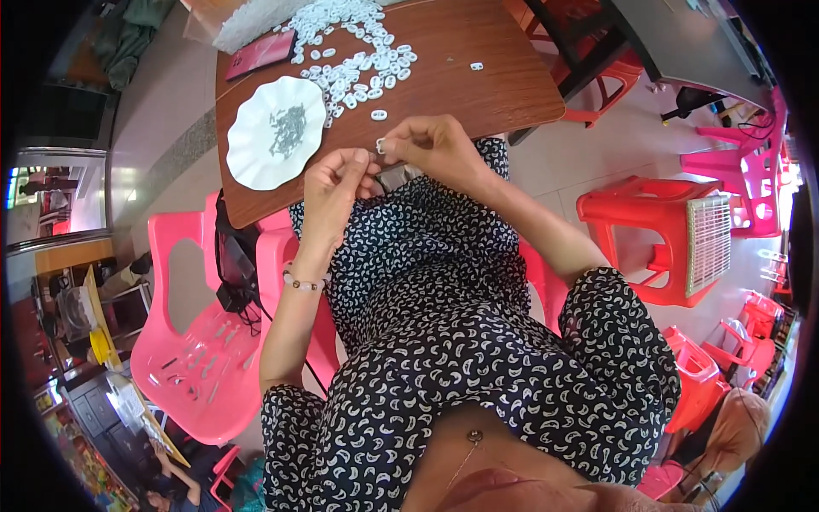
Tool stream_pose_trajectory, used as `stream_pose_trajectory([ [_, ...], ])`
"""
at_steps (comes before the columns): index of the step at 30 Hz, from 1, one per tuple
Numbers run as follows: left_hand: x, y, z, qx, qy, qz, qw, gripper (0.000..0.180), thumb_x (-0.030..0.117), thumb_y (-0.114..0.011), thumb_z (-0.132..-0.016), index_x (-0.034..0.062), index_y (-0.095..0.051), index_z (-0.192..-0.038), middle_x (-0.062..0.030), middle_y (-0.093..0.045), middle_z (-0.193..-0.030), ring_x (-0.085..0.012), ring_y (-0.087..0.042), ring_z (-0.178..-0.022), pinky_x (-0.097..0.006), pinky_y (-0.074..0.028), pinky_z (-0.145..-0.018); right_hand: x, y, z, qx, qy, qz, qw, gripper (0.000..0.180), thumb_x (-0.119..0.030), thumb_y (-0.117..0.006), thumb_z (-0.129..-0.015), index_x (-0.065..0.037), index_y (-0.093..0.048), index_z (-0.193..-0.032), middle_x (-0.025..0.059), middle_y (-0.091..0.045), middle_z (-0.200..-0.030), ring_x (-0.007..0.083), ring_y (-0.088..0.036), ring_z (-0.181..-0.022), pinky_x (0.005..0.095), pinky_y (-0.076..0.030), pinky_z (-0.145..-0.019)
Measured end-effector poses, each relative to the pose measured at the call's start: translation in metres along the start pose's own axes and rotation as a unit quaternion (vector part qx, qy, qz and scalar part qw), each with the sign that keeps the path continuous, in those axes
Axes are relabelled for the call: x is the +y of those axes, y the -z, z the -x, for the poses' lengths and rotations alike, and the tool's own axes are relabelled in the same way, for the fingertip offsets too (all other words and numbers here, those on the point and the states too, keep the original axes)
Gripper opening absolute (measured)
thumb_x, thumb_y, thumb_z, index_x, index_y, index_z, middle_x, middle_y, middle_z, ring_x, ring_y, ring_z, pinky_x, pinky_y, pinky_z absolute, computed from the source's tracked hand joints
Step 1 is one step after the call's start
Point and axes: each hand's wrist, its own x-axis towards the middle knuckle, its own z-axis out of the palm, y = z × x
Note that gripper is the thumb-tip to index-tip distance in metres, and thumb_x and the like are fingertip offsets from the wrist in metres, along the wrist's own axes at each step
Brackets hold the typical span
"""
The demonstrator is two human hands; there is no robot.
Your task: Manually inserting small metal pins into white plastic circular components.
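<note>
- The right hand (439, 154) is gripping a small white piece (380, 146) between thumb and index finger, just above the near edge of the brown table (465, 81).
- The left hand (339, 179) is curling its fingers close beside this piece; whether it is gripping something, one cannot tell.
- For good handling, the fingers should be pinching only the rim of the piece, so that its openings are remaining visible.
- Working a little further over the table would be safer, because a dropped piece could be falling into the lap.
- Both forearms are reaching forward, with the elbows bending outward and the fingertips nearly meeting.
- The right wrist is arching above, while the left hand is pointing its thumb upward toward the piece.
</note>
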Motion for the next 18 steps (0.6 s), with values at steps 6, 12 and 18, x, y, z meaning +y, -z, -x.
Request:
stream_pose_trajectory([
  [6,0.0075,-0.0021,0.0036,0.005,-0.024,-0.078,0.997,0.022,0.022,-0.059,-0.098,0.0004,-0.066,-0.098,-0.0035,-0.067,-0.083,-0.0073,-0.061,-0.066,-0.020,-0.048,-0.060,-0.0095,0.0013,0.0033,-0.006,-0.033,0.055,0.998,0.021,-0.020,-0.069,-0.091,0.001,-0.070,-0.090,0.0034,-0.069,-0.076,0.0048,-0.061,-0.071,0.0207,-0.047,-0.063],
  [12,0.0059,-0.0022,0.0025,-0.002,-0.028,-0.092,0.995,0.022,0.021,-0.059,-0.098,0.0000,-0.065,-0.098,-0.0033,-0.067,-0.084,-0.0076,-0.061,-0.066,-0.020,-0.049,-0.061,-0.0068,-0.0008,0.0051,-0.005,-0.005,0.073,0.997,0.021,-0.021,-0.069,-0.091,0.000,-0.069,-0.086,0.0011,-0.067,-0.071,0.0026,-0.056,-0.065,0.0205,-0.043,-0.057],
  [18,0.0054,-0.0019,0.0014,-0.002,-0.027,-0.091,0.995,0.021,0.020,-0.059,-0.098,-0.0005,-0.065,-0.098,-0.0036,-0.067,-0.083,-0.0081,-0.061,-0.066,-0.020,-0.049,-0.061,-0.0095,-0.0013,0.0055,0.006,0.006,0.106,0.994,0.020,-0.019,-0.068,-0.091,0.000,-0.069,-0.086,0.0009,-0.066,-0.071,0.0027,-0.056,-0.065,0.0206,-0.043,-0.058],
])
